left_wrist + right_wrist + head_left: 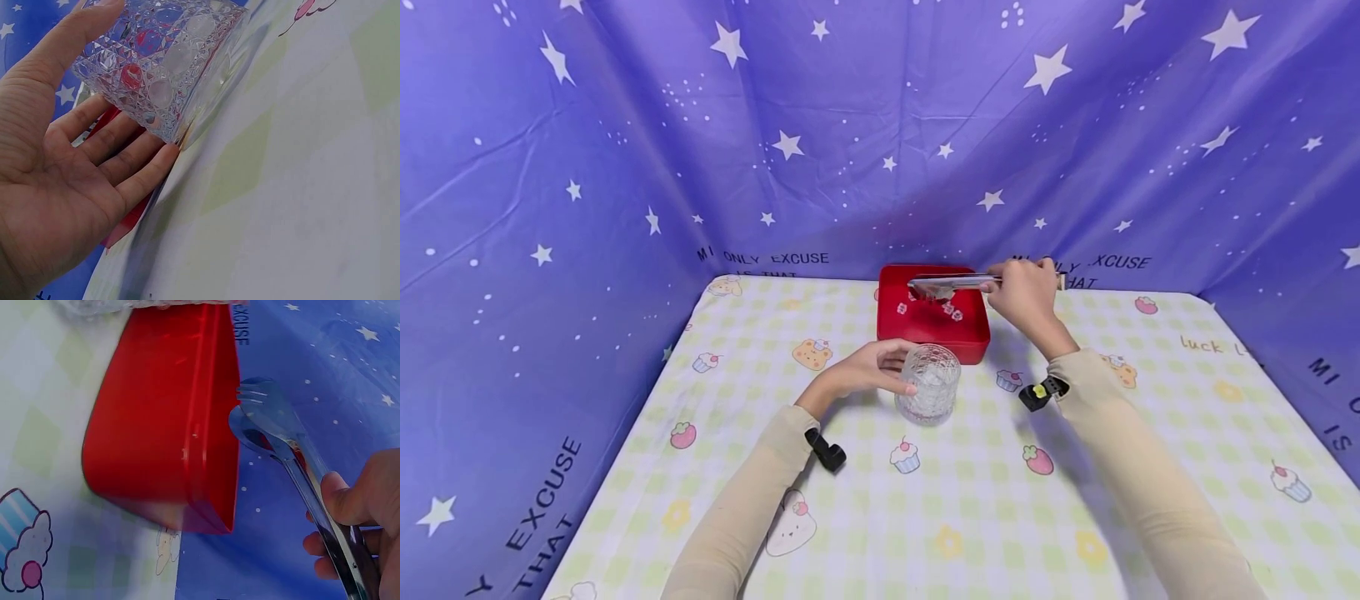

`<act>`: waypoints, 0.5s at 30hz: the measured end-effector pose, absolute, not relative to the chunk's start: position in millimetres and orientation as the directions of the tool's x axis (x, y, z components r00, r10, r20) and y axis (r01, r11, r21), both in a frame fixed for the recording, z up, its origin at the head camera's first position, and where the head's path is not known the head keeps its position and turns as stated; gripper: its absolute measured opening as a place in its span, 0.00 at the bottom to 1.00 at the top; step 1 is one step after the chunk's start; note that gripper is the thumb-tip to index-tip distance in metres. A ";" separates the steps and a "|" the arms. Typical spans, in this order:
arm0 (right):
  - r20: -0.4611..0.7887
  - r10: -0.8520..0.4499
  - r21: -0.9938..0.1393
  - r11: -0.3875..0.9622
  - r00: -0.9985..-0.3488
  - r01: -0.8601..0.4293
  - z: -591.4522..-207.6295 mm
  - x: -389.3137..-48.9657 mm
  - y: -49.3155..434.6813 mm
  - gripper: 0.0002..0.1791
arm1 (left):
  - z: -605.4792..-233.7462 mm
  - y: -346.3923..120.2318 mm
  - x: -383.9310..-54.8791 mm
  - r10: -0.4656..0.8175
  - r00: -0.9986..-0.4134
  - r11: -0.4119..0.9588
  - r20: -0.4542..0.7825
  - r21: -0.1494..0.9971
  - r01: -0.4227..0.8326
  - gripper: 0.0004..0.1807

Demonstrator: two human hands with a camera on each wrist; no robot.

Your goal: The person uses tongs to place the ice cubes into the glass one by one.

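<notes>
My left hand [871, 371] holds a clear, textured drinking glass [934, 387] near the front of a red box [972, 353], the thumb on the near side and fingers behind. In the left wrist view, the glass [162, 62] has a diamond-cut pattern, its base close to the cloth. With my right hand [1028, 292] I grip metal serving tongs [958, 281], their heads over the box's open top. One tong head has fork prongs, the other a spoon shape, as the right wrist view of the tongs [306, 472] shows. Several small whitish pieces [951, 312] show inside the box.
A checked tablecloth [865, 517] printed with cupcakes, strawberries and bears covers the table. Purple curtains [880, 125] with white stars hang right behind the box and along both sides.
</notes>
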State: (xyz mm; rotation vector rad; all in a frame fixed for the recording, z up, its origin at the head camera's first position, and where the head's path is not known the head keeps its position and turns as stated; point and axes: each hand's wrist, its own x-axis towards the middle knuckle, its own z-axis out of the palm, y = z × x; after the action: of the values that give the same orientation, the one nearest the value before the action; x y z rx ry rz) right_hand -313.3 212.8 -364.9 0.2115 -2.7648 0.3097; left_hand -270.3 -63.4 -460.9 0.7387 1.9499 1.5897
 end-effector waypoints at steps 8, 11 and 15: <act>0.412 -0.167 -0.087 0.971 -0.896 -0.221 -368.8 -314.4 206.9 0.13 | -460.2 -62.8 -270.1 0.692 -0.720 0.182 -0.055 0.978 0.099 0.36; 0.409 -0.183 -0.067 0.971 -0.894 -0.230 -370.1 -314.0 205.9 0.12 | -460.7 -62.4 -270.0 0.689 -0.723 0.187 -0.056 0.977 0.102 0.36; 0.395 -0.192 -0.063 0.970 -0.898 -0.235 -371.6 -312.5 204.7 0.09 | -460.8 -62.5 -269.1 0.688 -0.724 0.185 -0.051 0.977 0.107 0.36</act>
State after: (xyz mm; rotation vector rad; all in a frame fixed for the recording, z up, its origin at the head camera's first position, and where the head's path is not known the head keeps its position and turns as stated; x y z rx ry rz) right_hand -312.5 204.7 -371.6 0.3075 -2.7240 0.1533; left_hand -269.1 -62.5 -460.8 0.7433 1.9784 1.5692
